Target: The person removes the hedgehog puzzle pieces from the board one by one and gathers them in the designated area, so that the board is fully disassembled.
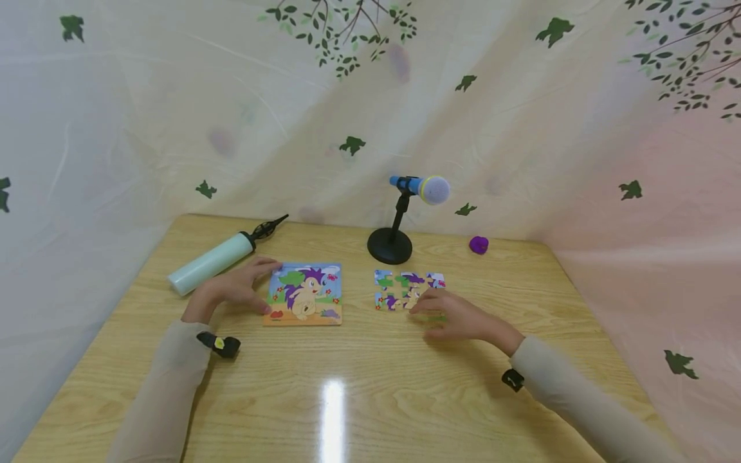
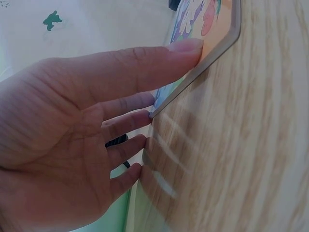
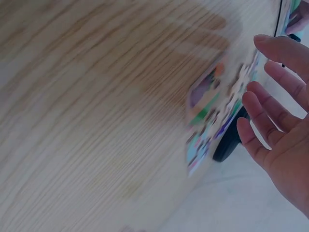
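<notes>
A square hedgehog picture board (image 1: 305, 292) lies flat on the table. My left hand (image 1: 240, 287) is at its left side, thumb on the lower corner and a fingertip by the upper one. In the left wrist view the thumb (image 2: 140, 67) lies over the board's edge, with the other fingers extended beside it. Several loose jigsaw pieces (image 1: 383, 278) are laid out in rows to the right of the board. Over their lower right part is my right hand (image 1: 457, 316), hiding some of them. The right wrist view shows its fingers (image 3: 263, 118) spread and loosely bent, holding nothing.
A blue toy microphone (image 1: 412, 185) stands on a black round base (image 1: 390, 246) behind the pieces. A pale green hand pump (image 1: 214, 262) lies at the back left. A small purple object (image 1: 478, 245) sits at the back right, before a leaf-patterned curtain (image 1: 289, 128).
</notes>
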The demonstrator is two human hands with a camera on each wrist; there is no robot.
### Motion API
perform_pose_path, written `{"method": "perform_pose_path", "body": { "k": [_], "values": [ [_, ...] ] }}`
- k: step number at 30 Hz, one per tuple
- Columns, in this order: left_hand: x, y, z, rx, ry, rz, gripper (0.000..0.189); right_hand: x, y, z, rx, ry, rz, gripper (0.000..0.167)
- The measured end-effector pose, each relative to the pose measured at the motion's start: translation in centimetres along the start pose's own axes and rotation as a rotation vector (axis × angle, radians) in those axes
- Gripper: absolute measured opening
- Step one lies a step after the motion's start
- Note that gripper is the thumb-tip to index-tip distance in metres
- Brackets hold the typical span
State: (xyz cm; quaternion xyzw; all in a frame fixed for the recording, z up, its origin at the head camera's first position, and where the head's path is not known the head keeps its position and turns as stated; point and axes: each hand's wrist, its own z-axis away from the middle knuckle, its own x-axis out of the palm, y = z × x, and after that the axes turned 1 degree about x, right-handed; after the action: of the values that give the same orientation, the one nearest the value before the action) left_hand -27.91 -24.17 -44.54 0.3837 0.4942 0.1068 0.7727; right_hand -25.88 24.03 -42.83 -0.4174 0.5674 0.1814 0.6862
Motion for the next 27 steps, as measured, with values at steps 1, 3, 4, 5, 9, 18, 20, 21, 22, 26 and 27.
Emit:
{"method": "perform_pose_path", "body": {
  "k": [1, 3, 4, 5, 9, 18, 20, 21, 22, 26, 27],
  "values": [
    [0.0, 0.0, 0.0, -0.002, 0.001, 0.006, 0.105, 0.1, -0.3, -0.4, -0.005, 0.003, -0.012, 0.042],
    [0.0, 0.0, 0.0, 0.001, 0.001, 0.016, 0.105, 0.5, -0.9, -1.4, -0.022, 0.007, -0.031, 0.042],
    [0.0, 0.0, 0.0, 0.006, 0.0, 0.019, 0.105, 0.6, -1.2, -1.8, -0.026, 0.007, -0.039, 0.042],
    [0.0, 0.0, 0.0, 0.005, 0.0, 0.023, 0.105, 0.8, -1.5, -2.3, -0.03, 0.005, -0.05, 0.042],
    [0.0, -0.1, -0.1, 0.0, -0.004, 0.022, 0.105, 1.3, -2.6, -4.2, -0.053, 0.0, -0.095, 0.043],
    [-0.1, 0.0, -0.1, -0.004, -0.008, 0.025, 0.105, 2.2, -5.1, -9.0, -0.102, -0.008, -0.084, 0.042],
    [-0.1, 0.1, 0.0, -0.001, -0.007, 0.026, 0.105, 2.3, -5.6, -10.1, -0.104, -0.016, -0.101, 0.042],
    [-0.1, 0.1, 0.0, 0.0, -0.007, 0.026, 0.105, 2.4, -5.9, -10.7, -0.107, -0.019, -0.11, 0.042],
    [-0.1, 0.0, 0.0, 0.002, -0.005, 0.026, 0.105, 2.5, -6.2, -11.2, -0.114, -0.02, -0.122, 0.042],
    [-0.1, 0.0, 0.0, 0.007, -0.004, 0.023, 0.105, 2.9, -7.3, -13.3, -0.155, -0.02, -0.107, 0.041],
    [-0.1, 0.0, 0.1, 0.006, -0.004, 0.026, 0.105, 3.1, -7.6, -13.8, -0.165, -0.022, -0.098, 0.04]
  ]
}}
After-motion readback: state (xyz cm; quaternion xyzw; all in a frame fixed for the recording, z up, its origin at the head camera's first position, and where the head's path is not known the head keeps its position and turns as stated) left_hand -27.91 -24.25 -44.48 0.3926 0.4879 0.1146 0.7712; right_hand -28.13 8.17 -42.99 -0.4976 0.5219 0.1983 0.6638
